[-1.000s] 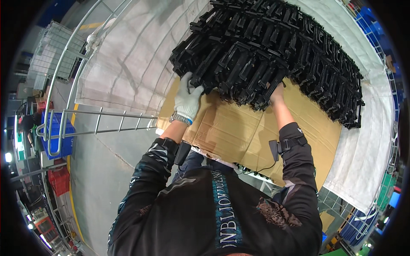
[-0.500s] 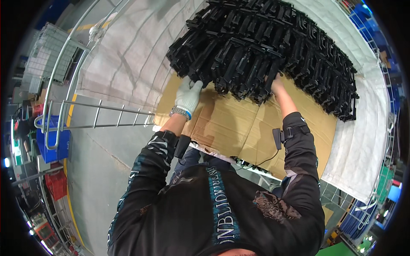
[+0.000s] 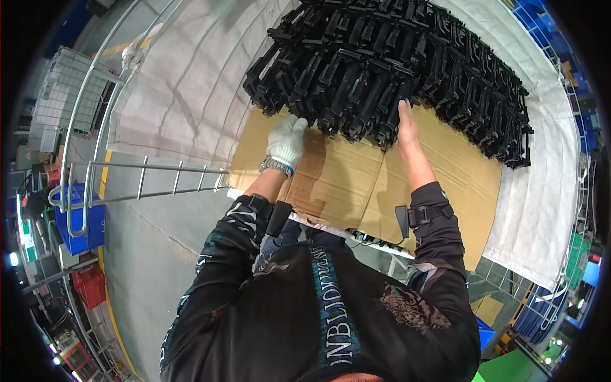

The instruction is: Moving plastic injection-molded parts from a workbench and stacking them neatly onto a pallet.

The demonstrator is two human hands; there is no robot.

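Note:
Rows of black plastic frame-like parts (image 3: 347,83) lie packed side by side on a brown cardboard sheet (image 3: 337,172). My left hand (image 3: 286,141), in a white knitted glove, is at the front ends of the left-hand parts, with its fingers curled in and nothing visible in them. Bare and open, my right hand (image 3: 407,125) has its fingers straight and together, lying along the right side of the front group of parts. The far side of that hand is hidden.
White sheeting (image 3: 184,83) lines the wire cage around the cardboard. A metal rail (image 3: 159,184) sticks out at the left, above the grey floor. Blue (image 3: 86,219) and red (image 3: 88,285) bins stand farther left. Black devices (image 3: 278,219) are strapped to both my forearms.
My right hand has let go of the black part at the group's right end; its fingers have straightened alongside. My left hand has drawn slightly back from the parts.

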